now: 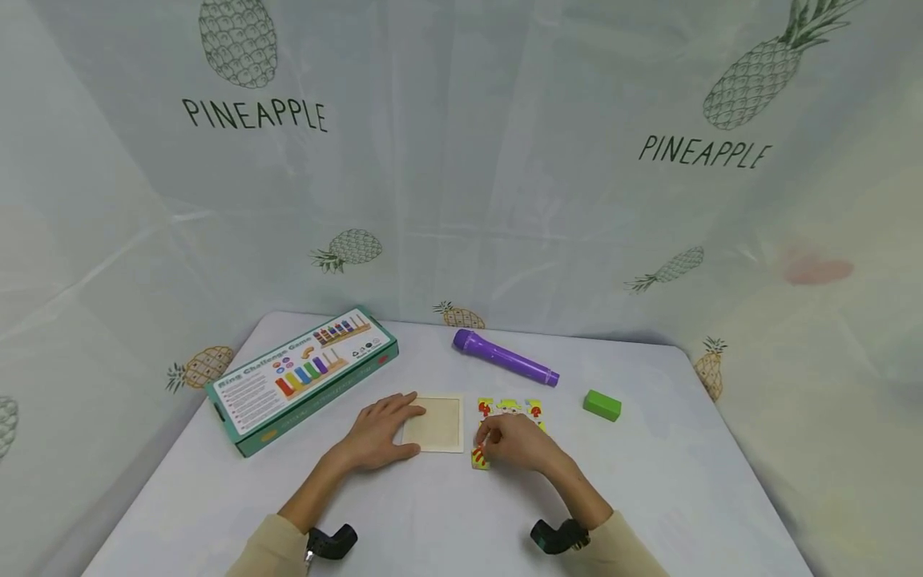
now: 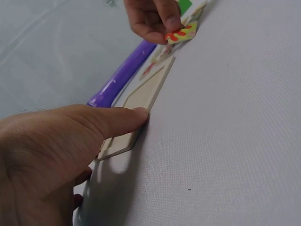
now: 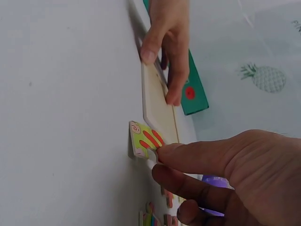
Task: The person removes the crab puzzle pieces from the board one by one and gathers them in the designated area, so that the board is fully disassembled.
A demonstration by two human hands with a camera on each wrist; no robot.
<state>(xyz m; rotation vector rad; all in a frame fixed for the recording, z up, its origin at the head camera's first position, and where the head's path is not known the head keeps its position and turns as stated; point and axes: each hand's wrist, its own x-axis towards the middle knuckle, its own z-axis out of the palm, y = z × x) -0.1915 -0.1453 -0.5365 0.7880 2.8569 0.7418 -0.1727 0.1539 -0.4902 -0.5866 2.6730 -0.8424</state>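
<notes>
A shallow wooden puzzle tray [image 1: 441, 425] with a raised rim lies flat in the middle of the table. My left hand [image 1: 378, 433] rests at its left side, fingers spread, the thumb touching the near edge and fingertips on the far part of the rim. To the right of the tray, my right hand [image 1: 521, 443] pinches a yellow-green puzzle piece [image 3: 142, 142] with red stripes between thumb and fingers. That piece is tilted up in the right wrist view. Other puzzle pieces [image 1: 508, 405] with red and yellow pictures lie just beyond the right hand, partly hidden by it.
A green-edged Ring Challenge Game box [image 1: 303, 381] lies at the back left. Behind the pieces is a purple toy microphone [image 1: 505, 357]. A green block [image 1: 602, 405] sits to the right. A pineapple-print curtain [image 1: 461, 200] hangs behind the white table [image 1: 418, 521].
</notes>
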